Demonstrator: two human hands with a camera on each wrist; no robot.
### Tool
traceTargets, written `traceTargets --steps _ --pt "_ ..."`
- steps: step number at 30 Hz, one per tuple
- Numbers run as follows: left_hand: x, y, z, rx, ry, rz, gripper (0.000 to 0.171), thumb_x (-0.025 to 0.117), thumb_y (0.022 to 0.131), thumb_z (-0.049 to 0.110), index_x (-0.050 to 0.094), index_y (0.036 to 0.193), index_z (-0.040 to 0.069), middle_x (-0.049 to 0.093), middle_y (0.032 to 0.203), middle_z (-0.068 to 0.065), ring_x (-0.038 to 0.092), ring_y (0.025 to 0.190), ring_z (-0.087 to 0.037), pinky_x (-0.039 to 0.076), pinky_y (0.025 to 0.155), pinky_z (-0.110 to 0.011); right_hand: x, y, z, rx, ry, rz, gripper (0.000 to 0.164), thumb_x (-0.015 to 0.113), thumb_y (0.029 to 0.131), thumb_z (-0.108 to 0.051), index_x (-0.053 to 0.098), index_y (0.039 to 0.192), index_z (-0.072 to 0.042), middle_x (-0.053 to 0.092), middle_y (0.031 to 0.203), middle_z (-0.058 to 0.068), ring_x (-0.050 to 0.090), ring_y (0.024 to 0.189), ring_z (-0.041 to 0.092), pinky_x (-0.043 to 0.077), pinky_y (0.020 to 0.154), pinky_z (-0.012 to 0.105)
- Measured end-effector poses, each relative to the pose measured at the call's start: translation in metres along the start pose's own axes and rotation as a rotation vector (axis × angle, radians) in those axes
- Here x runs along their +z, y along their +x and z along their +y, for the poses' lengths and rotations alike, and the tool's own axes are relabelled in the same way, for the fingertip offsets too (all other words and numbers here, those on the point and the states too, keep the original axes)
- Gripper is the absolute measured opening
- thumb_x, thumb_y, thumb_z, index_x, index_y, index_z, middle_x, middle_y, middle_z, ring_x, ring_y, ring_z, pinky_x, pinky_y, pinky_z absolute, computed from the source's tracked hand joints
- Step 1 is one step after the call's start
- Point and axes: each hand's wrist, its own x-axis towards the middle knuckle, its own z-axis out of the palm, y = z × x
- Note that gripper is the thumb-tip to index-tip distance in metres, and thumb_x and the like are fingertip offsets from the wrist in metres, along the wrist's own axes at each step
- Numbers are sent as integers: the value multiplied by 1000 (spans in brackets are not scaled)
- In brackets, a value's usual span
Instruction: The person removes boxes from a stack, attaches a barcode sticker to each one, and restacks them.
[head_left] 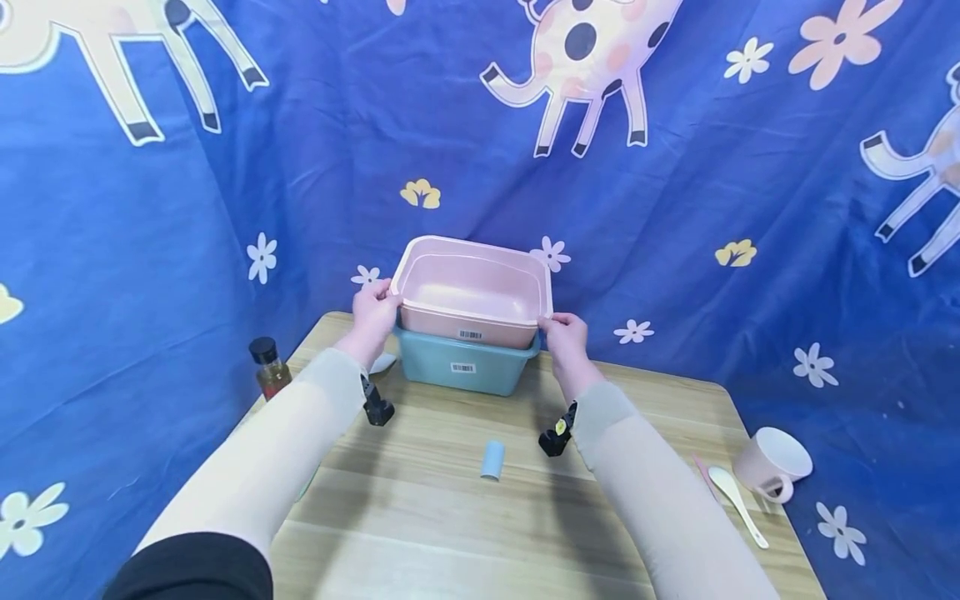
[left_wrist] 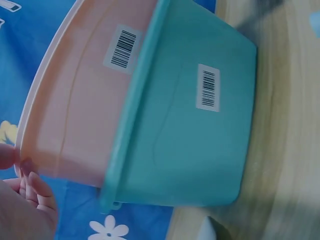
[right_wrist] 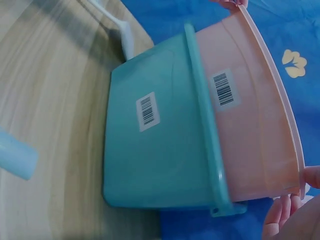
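Note:
A pink plastic bin (head_left: 474, 318) sits partly inside a teal bin (head_left: 463, 367) at the back of the table, its upper part standing above the teal rim. My left hand (head_left: 373, 315) pinches the pink bin's rim at the left end, and my right hand (head_left: 566, 340) pinches it at the right end. In the left wrist view, thumb and fingers of the left hand (left_wrist: 27, 200) meet at the rim. The right wrist view shows the right hand (right_wrist: 295, 212) with its thumb over the rim and fingers below. Both bins carry barcode labels on their front walls.
A light blue cylinder (head_left: 492, 460) lies mid-table. At the right edge are a white mug (head_left: 772, 465), a white spoon (head_left: 738, 506) and a thin pink item (head_left: 706, 477). A black-capped bottle (head_left: 270, 367) stands at the left; a white utensil (head_left: 382, 362) lies beside the teal bin.

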Motion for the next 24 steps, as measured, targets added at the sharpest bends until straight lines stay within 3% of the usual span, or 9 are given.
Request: traceTargets --steps 9,16,20,24 --pt "2 -5 -26 -42 69 -4 54 49 93 -2 38 146 -7 44 146 -22 41 135 -24 36 107 -31 0 -1 26 19 -121 9 16 71 87 -5 61 97 2 54 88 5 50 82 18 41 74 29" --pt "-1 -8 -45 -55 135 0 54 50 94 2 38 146 -7 47 144 -23 42 134 -27 36 108 -33 0 -2 35 14 -192 -19 20 70 89 -8 59 101 4 54 94 10 52 90 24 44 83 36" --pt "-1 -10 -47 -51 171 -6 54 50 95 4 38 147 -6 48 142 -22 43 132 -28 35 109 -35 0 -2 38 5 -239 -22 28 69 90 -9 57 111 6 55 99 13 53 95 27 45 87 40" --pt "-1 -12 -46 -74 195 5 54 49 94 5 39 147 -4 50 141 -21 44 131 -28 35 109 -36 0 -3 40 -38 -294 -33 41 69 90 -8 53 127 2 59 100 17 57 92 28 48 81 39"
